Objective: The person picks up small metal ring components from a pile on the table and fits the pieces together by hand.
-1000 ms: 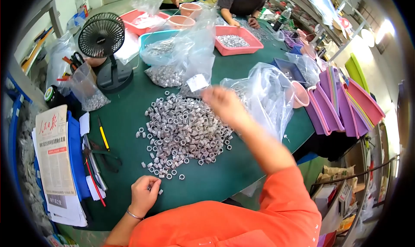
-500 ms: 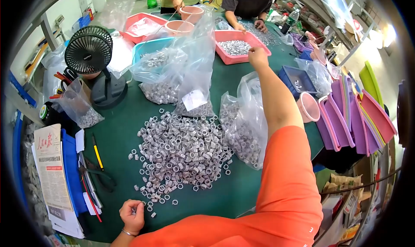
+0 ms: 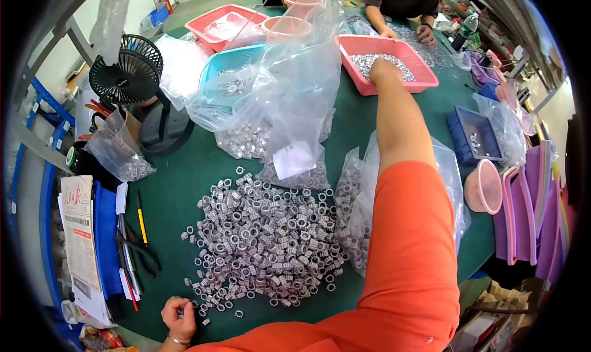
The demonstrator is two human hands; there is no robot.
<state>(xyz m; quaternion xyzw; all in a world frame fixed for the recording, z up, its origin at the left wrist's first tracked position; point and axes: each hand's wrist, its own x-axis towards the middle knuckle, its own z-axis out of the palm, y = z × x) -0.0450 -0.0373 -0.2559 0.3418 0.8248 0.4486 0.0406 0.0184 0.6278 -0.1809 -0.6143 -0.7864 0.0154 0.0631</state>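
My left hand (image 3: 179, 319) is curled closed at the near edge of the green table, with a bit of grey metal, apparently a small ribbed ring, showing between thumb and fingers. Just beyond it spreads a large pile of small ribbed metal rings (image 3: 265, 241). My right arm stretches forward over a clear bag of rings (image 3: 351, 210). At its end, my right hand (image 3: 386, 71) reaches down into a pink tray (image 3: 363, 88) of small shiny metal parts (image 3: 403, 69). Its fingers are hidden behind the back of the hand.
Bags of metal parts (image 3: 295, 164) stand before a turquoise tray (image 3: 212, 66). A black fan (image 3: 126, 75), newspaper (image 3: 80, 229) and pliers (image 3: 144, 253) lie left. Right are a blue bin (image 3: 471, 127), pink cup (image 3: 483, 189) and purple trays (image 3: 523, 210). A co-worker's hand (image 3: 388, 32) touches the pink tray.
My right hand has moved from the near rim of the pink tray down into the parts inside it. My left hand stays closed near the pile. The whole view has shifted a little.
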